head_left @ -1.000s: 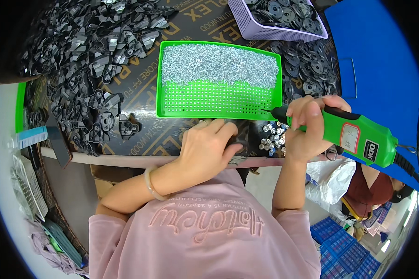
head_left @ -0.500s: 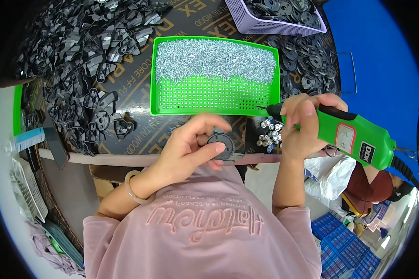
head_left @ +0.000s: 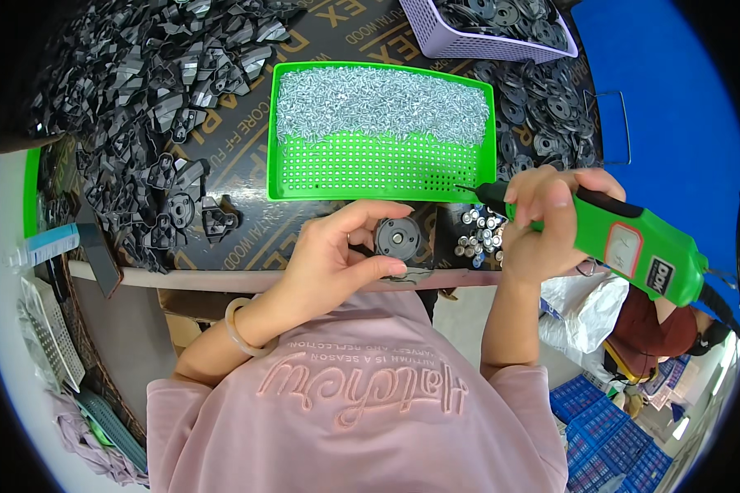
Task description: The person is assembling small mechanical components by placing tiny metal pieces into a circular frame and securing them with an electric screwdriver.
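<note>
Between the thumb and fingers of my left hand (head_left: 341, 259) is a round black plastic part (head_left: 399, 239), with a small metal piece at its centre. It is held just in front of the green tray (head_left: 337, 196), near the table edge. My right hand (head_left: 543, 218) is wrapped round a green electric screwdriver (head_left: 625, 240), whose thin bit points left over the tray's near right corner. A heap of small silver screws (head_left: 378, 103) fills the far half of the perforated tray. Beside the screwdriver's tip lie several small shiny metal pieces (head_left: 478, 234).
Black angular plastic parts (head_left: 173, 74) are piled across the left of the table. At the right lie round black discs (head_left: 551, 111), with more in a purple basket (head_left: 501, 54). A blue bottle (head_left: 51, 246) is at the left edge; another person (head_left: 658, 329) is at the lower right.
The round part in my left hand has turned, and its centre metal piece now shows. My thumb has moved off its face to the rim. The screwdriver has shifted slightly right.
</note>
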`<state>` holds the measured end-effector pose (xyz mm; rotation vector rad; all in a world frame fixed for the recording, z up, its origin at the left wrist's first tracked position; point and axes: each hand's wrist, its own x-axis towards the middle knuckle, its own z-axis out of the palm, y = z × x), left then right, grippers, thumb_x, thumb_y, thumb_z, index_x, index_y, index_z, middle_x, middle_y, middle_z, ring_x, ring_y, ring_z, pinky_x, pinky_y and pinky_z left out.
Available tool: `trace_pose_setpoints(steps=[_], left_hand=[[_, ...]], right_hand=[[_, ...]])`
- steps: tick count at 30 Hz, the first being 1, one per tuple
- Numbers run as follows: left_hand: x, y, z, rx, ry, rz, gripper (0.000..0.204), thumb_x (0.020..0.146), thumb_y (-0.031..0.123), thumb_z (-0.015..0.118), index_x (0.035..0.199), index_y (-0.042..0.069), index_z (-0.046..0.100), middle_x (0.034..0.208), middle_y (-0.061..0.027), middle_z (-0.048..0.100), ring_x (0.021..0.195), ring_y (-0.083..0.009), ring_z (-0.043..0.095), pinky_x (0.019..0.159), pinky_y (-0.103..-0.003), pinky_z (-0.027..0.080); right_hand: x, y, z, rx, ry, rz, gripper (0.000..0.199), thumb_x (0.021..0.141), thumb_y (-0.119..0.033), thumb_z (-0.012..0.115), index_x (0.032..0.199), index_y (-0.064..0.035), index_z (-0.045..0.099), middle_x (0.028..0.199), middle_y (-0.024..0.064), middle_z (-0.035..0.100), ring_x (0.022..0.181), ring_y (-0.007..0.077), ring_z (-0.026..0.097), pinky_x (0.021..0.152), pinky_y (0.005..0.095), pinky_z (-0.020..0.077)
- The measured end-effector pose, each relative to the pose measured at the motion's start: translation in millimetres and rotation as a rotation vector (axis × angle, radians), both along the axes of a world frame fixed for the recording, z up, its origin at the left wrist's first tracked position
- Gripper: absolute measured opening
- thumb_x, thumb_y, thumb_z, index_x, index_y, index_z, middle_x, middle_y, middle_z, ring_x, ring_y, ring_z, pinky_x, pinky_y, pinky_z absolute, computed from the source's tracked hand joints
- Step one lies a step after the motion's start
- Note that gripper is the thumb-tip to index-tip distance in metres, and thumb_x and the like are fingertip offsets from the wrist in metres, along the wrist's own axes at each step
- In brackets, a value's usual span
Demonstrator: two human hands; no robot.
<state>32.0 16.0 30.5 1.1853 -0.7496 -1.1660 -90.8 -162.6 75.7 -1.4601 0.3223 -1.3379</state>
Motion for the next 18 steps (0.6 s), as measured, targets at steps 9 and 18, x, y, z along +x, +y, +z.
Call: trace_pose_setpoints(steps=[9, 18], left_hand=[[2, 0, 10, 0.075, -0.235, 0.083, 0.052, 0.074, -0.008, 0.079, 0.123, 0.002, 0.063, 0.094, -0.0084, 0.071, 0.077, -0.0104, 0.067, 0.065, -0.025, 0.054], [3, 1, 14, 0.072, -0.191, 0.032, 0.055, 0.075, -0.011, 0.077, 0.126, 0.001, 0.061, 0.087, -0.0056, 0.068, 0.076, -0.0088, 0.066, 0.066, -0.023, 0.052]], right_hand=[[-18, 28, 46, -0.004, -0.024, 0.429, 0.025, 0.098, -0.011, 0.057, 0.121, -0.0086, 0.046, 0.068, 0.0012, 0.049, 0.053, 0.0108, 0.046, 0.052, 0.0297, 0.0442], [-17, 43, 38, 0.126, -0.063, 0.497, 0.047, 0.088, 0.007, 0.066, 0.12, -0.0089, 0.036, 0.07, 0.0107, 0.059, 0.055, 0.0211, 0.055, 0.058, 0.0427, 0.0528]])
